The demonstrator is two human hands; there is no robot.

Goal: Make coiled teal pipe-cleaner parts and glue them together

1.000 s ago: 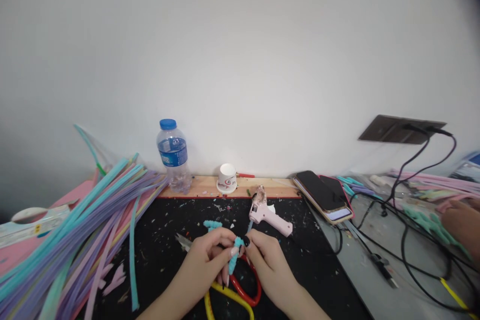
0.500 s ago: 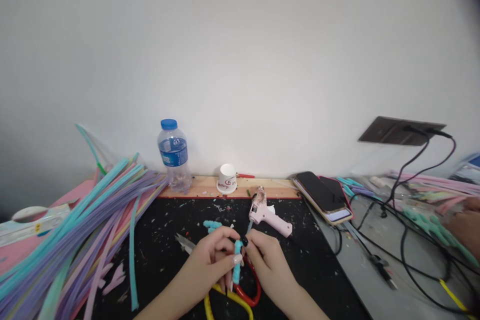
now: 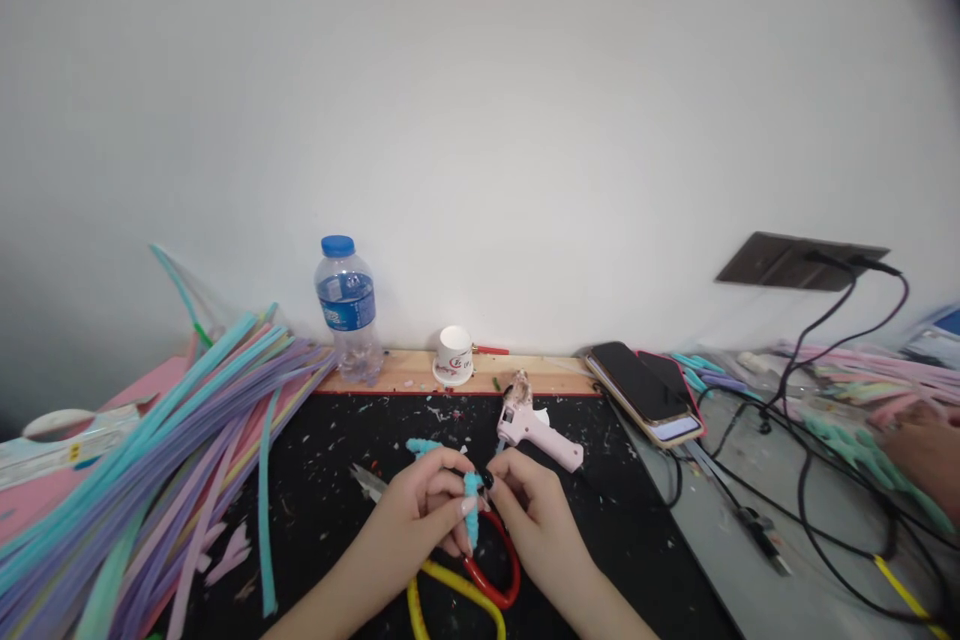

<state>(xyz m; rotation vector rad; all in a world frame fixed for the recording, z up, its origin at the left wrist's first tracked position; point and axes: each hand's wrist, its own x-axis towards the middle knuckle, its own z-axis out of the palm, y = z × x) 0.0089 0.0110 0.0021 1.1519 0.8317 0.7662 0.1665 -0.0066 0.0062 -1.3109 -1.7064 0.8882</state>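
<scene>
A short, bumpy light-blue piece (image 3: 471, 510) stands roughly upright between the fingers of my left hand (image 3: 427, 505). My right hand (image 3: 529, 510) is pinched at the top end of this piece; whatever lies between its fingertips is too small to make out. Under both hands are scissors with red and yellow handles (image 3: 456, 582), their blades showing to the left of my left hand. Another light-blue piece (image 3: 424, 448) lies on the black mat (image 3: 322, 480) just beyond my left hand. A pink glue gun (image 3: 541, 432) rests beyond my right hand.
Pastel fuzzy stems (image 3: 187, 460) are piled at the left. A water bottle (image 3: 346, 310) and paper cup (image 3: 454, 357) stand by the wall. Phones (image 3: 645, 390), black cables (image 3: 806, 500) and more stems lie at the right, where another person's hand (image 3: 926, 455) reaches in.
The light-blue piece has shifted slightly left and turned a little in my left hand. The other person's hand at the far right has moved left, further into view.
</scene>
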